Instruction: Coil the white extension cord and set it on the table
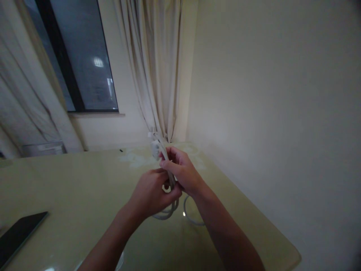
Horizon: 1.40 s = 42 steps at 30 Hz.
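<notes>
Dark phone (19,235) on glossy beige table (79,180)

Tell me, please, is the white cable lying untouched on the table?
No, the left hand and the right hand both grip the white cable above the table.

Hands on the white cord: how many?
2. The left hand grips the coiled white cord low down; the right hand pinches it higher, below its white block. No others show.

White cable (169,210) on glossy beige table (84,188) (cream curtains (152,67) behind).
</notes>
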Motion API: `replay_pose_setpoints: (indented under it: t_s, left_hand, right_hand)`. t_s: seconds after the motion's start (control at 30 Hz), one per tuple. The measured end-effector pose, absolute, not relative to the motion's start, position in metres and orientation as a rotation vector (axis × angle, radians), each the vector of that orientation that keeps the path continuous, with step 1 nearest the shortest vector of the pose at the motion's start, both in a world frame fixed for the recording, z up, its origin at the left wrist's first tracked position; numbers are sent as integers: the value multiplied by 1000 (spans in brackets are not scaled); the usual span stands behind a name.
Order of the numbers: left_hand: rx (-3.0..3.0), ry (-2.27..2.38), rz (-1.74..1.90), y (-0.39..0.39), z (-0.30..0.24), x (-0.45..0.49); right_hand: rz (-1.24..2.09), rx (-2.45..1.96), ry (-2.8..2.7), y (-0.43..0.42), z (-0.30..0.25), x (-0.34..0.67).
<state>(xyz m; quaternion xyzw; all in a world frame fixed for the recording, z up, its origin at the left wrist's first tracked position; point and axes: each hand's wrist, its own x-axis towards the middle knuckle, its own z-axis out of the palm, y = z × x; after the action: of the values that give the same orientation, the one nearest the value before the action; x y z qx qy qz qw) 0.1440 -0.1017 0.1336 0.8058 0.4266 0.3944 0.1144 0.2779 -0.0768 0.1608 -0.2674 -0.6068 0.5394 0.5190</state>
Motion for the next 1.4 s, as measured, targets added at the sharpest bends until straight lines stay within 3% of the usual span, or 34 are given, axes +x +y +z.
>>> replay_pose_setpoints:
  t_s: [0.23,0.4,0.67,0.9,1.07,1.13,1.3,1.4]
  left_hand:
    - [2280,1362,1284,-90,138,127]
    - [2294,1390,1187,-92,146,115]
    - [2269,1305,1216,-88,135,114]
    - [2012,1097,1219,-90,142,117]
    - [1825,1136,1499,-104,162,104]
    - [1734,995,1367,-111,160,111]
    - [1471,618,520,-117,113,170]
    - [1125,619,819,-103,79,204]
  right_hand:
    - [1183,-633,-1790,-66,151,275]
    - [1495,-650,-1831,-66,150,279]
    - [1565,-667,-1667,-50,148,281]
    - [1387,-783,-1686,-43,156,300]
    - [1313,-801,-1400,-35,157,309]
    - [1274,-748,-1267,-31,156,307]
    - [1192,-631,-1071,-30,154,297]
    - [1055,-658,-1166,-35,153,295]
